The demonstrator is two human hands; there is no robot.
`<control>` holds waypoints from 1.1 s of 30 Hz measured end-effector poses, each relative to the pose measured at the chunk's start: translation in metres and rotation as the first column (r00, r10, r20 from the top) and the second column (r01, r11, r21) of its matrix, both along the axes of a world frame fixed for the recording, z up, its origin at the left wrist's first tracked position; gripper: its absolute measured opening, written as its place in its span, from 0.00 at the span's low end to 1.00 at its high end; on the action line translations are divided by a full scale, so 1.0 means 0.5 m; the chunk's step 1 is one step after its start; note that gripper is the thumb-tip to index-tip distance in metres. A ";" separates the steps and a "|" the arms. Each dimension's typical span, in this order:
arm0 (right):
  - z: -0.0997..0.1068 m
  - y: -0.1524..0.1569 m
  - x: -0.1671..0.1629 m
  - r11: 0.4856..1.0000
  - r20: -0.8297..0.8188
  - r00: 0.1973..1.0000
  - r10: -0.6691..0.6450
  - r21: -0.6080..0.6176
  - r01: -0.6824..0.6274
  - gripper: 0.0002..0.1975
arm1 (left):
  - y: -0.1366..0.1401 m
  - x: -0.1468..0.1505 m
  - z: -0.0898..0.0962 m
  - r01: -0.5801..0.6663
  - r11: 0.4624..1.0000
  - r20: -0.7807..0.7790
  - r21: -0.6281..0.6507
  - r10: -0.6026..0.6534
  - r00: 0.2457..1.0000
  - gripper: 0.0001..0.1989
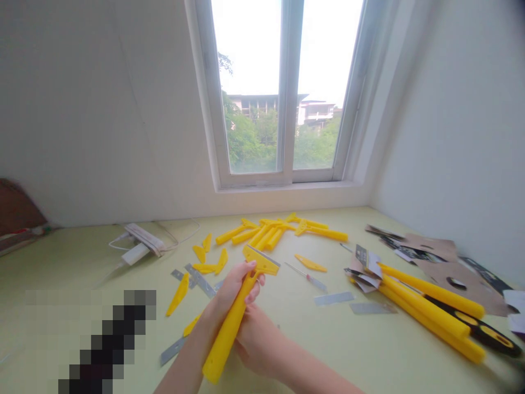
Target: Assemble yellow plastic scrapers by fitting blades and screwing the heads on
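Observation:
A yellow scraper (229, 323) with a long round handle and a wide head slants across the front middle, head pointing away from me. My left hand (238, 282) is closed around its neck, the thumb pressed just below the head. A grey metal strip shows along the far edge of that head. My right hand (258, 334) is closed beside the handle, close below the left fingers; its fingertips are hidden behind the handle, so what it grips cannot be seen. A small screwdriver (309, 278) and a loose yellow blade cover (310, 264) lie right of the scraper head.
More yellow scrapers (262, 232) are heaped toward the window. Yellow pieces (178, 295) and grey blades (200, 280) lie at left, with further blades (334, 298) at right. Packaged scrapers (430, 306) and flattened cardboard (447, 273) cover the right side. A power strip (143, 239) sits back left.

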State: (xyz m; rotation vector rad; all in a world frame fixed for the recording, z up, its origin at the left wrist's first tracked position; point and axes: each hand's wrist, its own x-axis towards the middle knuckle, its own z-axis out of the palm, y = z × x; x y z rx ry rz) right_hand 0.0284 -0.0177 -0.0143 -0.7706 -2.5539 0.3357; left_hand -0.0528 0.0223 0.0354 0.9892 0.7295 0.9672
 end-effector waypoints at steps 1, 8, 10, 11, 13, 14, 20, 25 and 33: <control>0.006 0.007 0.013 0.999 -0.025 0.999 -0.039 -0.013 0.039 0.17 | -0.002 -0.002 -0.002 -0.002 1.000 0.007 0.002 0.002 1.000 0.15; 0.071 0.110 0.205 0.843 -0.230 0.826 -0.515 -0.308 0.440 0.08 | -0.019 0.013 -0.039 0.078 0.997 -0.033 0.029 -0.077 0.996 0.12; 0.094 0.122 0.242 0.797 -0.307 0.756 -0.578 -0.410 0.443 0.10 | -0.026 0.029 -0.056 0.097 0.995 -0.095 0.018 -0.095 0.991 0.12; 0.104 0.122 0.250 0.784 -0.357 0.729 -0.585 -0.481 0.393 0.11 | -0.030 0.038 -0.065 0.114 0.993 -0.123 0.013 -0.112 0.986 0.12; 0.118 0.112 0.250 0.793 -0.444 0.720 -0.534 -0.558 0.244 0.12 | -0.039 0.054 -0.079 0.153 0.988 -0.163 -0.008 -0.153 0.975 0.11; 0.122 0.105 0.243 0.810 -0.469 0.738 -0.485 -0.559 0.177 0.11 | -0.044 0.060 -0.085 0.166 0.986 -0.172 -0.017 -0.167 0.971 0.12; 0.100 0.086 0.193 0.826 -0.381 0.841 -0.383 -0.548 0.128 0.04 | -0.057 0.073 -0.091 0.164 0.986 -0.186 -0.011 -0.163 0.969 0.14; 0.074 0.095 0.187 0.797 -0.396 0.840 -0.372 -0.600 0.069 0.06 | -0.052 0.072 -0.092 0.148 0.989 -0.171 -0.018 -0.149 0.974 0.15; 0.065 0.100 0.188 0.671 -0.409 0.801 -0.437 -0.742 -0.012 0.05 | -0.052 0.071 -0.098 0.146 0.989 -0.178 -0.023 -0.148 0.973 0.13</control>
